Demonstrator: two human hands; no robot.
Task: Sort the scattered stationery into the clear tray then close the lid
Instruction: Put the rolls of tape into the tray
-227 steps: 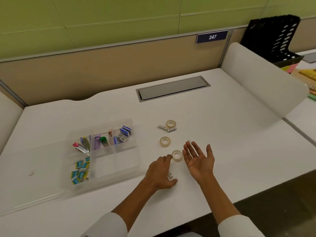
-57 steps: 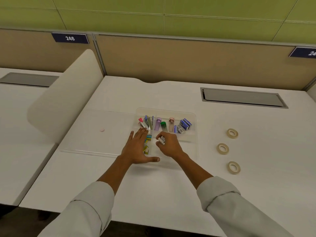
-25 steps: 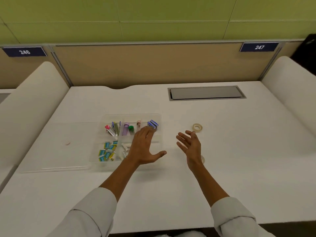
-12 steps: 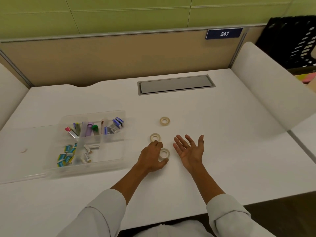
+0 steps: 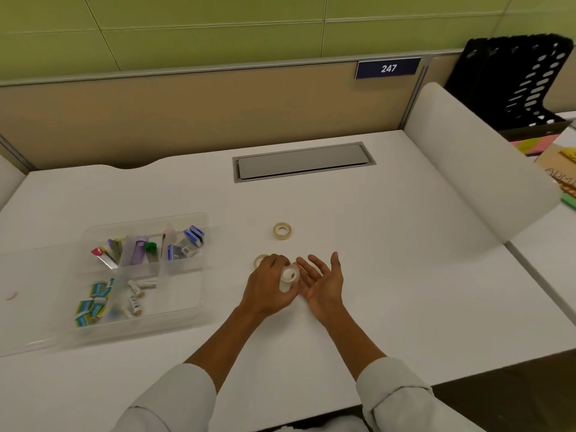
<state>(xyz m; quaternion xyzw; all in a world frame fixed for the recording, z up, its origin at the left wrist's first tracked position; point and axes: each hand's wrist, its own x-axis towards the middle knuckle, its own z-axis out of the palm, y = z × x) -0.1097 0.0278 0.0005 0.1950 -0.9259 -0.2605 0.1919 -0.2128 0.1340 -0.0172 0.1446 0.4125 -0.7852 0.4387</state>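
Note:
My left hand (image 5: 268, 291) grips a small tape roll (image 5: 289, 277), tilted up off the white desk. Right beside it my right hand (image 5: 322, 280) lies palm up with fingers spread, holding nothing. A second tape roll (image 5: 259, 260) peeks out just behind my left knuckles. A third tape roll (image 5: 282, 230) lies farther back on the desk. The clear tray (image 5: 174, 310) sits to the left; its compartments hold markers, staple boxes, small blue-yellow packets and little white tubes. The near right compartment looks bare. The tray's clear lid (image 5: 28, 275) lies open flat to its left.
A grey cable hatch (image 5: 302, 162) is set into the desk at the back. Curved white dividers (image 5: 473, 169) bound the desk on the right. Beyond them stand a black file rack (image 5: 517, 85) and coloured papers. The desk's front edge runs below my forearms.
My left hand has closed on the nearest tape roll and lifted it on edge toward my right palm. The view has swung slightly; the other two rolls stayed put.

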